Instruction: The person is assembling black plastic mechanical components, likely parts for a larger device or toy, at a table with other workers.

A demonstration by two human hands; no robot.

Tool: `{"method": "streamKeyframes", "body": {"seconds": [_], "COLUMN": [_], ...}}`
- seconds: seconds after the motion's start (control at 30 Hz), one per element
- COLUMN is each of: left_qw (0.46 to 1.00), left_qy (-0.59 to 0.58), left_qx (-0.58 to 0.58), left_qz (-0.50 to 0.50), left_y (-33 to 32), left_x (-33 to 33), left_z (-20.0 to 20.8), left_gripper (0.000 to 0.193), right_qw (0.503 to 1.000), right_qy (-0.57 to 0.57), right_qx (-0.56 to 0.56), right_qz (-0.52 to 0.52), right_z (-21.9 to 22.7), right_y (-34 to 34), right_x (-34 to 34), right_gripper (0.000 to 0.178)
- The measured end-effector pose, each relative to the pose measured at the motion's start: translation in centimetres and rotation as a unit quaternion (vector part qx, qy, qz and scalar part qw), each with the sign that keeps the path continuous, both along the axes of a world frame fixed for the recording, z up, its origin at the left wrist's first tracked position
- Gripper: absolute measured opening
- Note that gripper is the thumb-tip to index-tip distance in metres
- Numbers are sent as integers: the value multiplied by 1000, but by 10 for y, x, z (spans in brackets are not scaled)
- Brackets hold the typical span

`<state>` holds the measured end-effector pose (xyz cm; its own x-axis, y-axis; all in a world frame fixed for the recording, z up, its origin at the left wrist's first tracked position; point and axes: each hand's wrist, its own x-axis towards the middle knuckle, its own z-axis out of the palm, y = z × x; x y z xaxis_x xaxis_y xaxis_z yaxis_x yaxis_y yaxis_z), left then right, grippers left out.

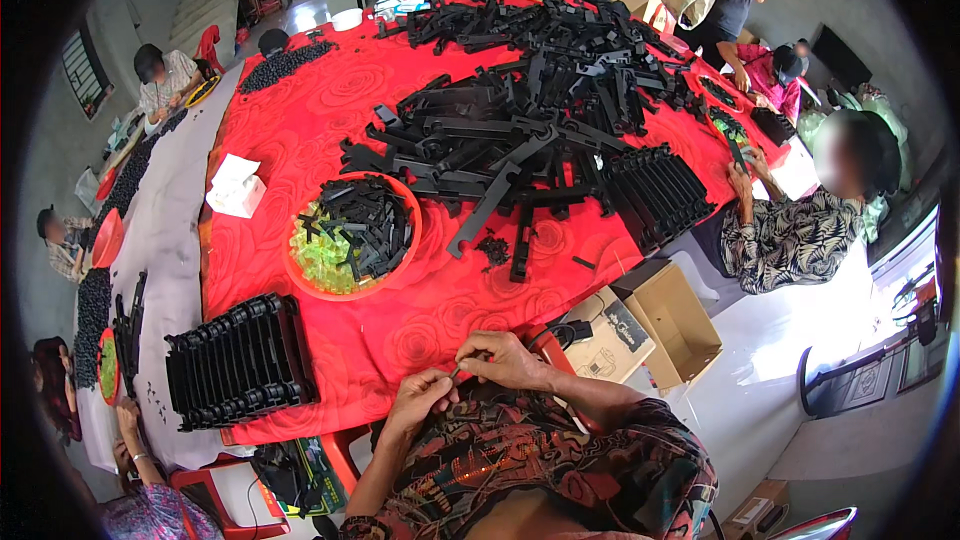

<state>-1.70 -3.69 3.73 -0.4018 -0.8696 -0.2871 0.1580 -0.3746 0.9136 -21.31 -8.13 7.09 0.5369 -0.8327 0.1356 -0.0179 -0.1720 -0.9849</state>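
The strips (503, 190) look matt plastic, the box (672, 325) cardboard.

You are wearing a dark, loose fabric shirt (490, 450) printed with angular red, brown and grey-green patches; its wide right sleeve (652, 445) is leaving your forearm (592, 395) uncovered.

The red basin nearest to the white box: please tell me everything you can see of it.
The basin is round, orange-red, smooth and looks like plastic. It stands upright on the red rose-patterned cloth, to the left of the large black pile; whether the pile touches its rim is hard to tell. Inside, translucent yellow-green pieces lie at the left, and small black pieces are heaped over the rest.
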Motion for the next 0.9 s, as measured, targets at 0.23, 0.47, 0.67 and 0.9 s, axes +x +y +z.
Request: {"method": "streamKeyframes", "body": {"seconds": [0.23, 0.47, 0.67, 0.9], "left_qw": [1000, 999, 998, 996], "left_qy": [-10, -19, 4, -47], "left_qx": [-20, -21, -52, -64], "left_qz": [-20, -34, -27, -46], "left_y": [-1, 3, 4, 3], "left_x": [-2, -4, -8, -10], "left_z": [0, 4, 4, 10], "left_gripper": [20, 22, 20, 20], "right_qw": [998, 992, 992, 992], "right_qy": [16, 21, 18, 17], "right_qx": [-65, -124, -121, -121], "right_qz": [-17, -31, -15, -16], "right_z": [1, -8, -2, -9], "right_y": [-2, -4, -3, -4], "right_x": [1, 0, -1, -2], "right_gripper": [11, 12, 14, 16]}}
